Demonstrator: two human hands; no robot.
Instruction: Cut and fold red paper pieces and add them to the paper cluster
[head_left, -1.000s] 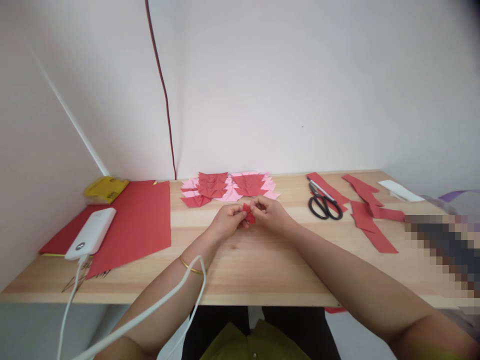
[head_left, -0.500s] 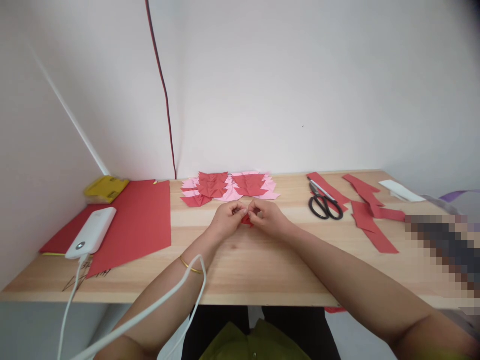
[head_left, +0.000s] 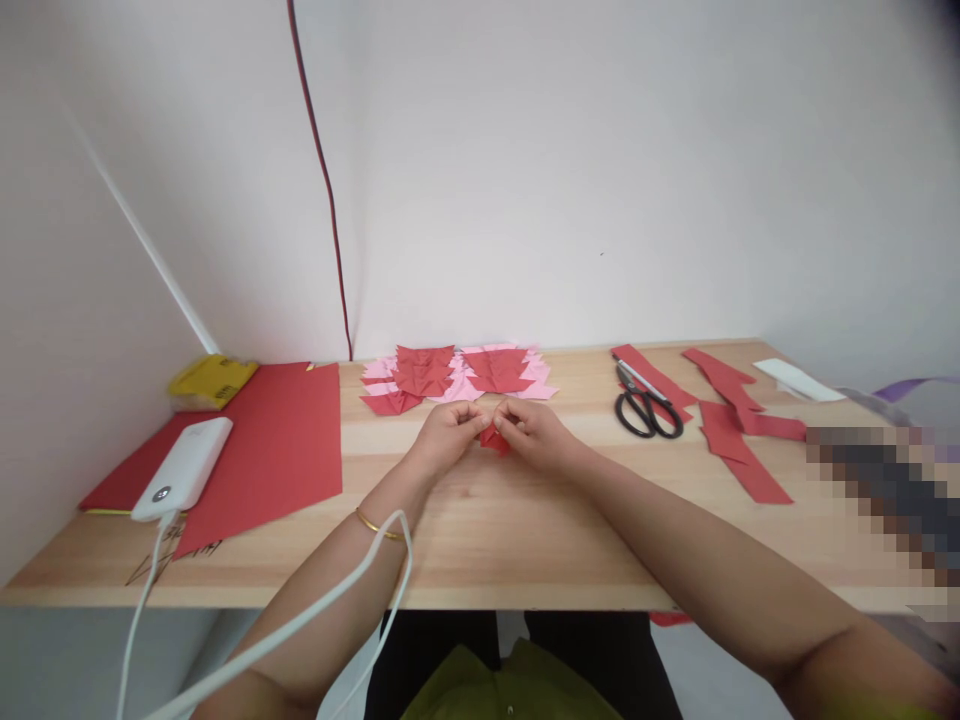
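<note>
Clamped by both grips, left hand (head_left: 452,433) and right hand (head_left: 536,433), now drawn closer together: the small red paper (head_left: 493,441), left of the scissors (head_left: 646,400), is seen below the fingertips, apparently being shaped from both sides

A white power bank (head_left: 184,468) with a white cable (head_left: 157,548) plugged in lies at the left of the wooden tabletop (head_left: 555,545), near a yellow packet (head_left: 214,381). A dark red cord (head_left: 330,192) runs down the wall (head_left: 487,180).
</note>
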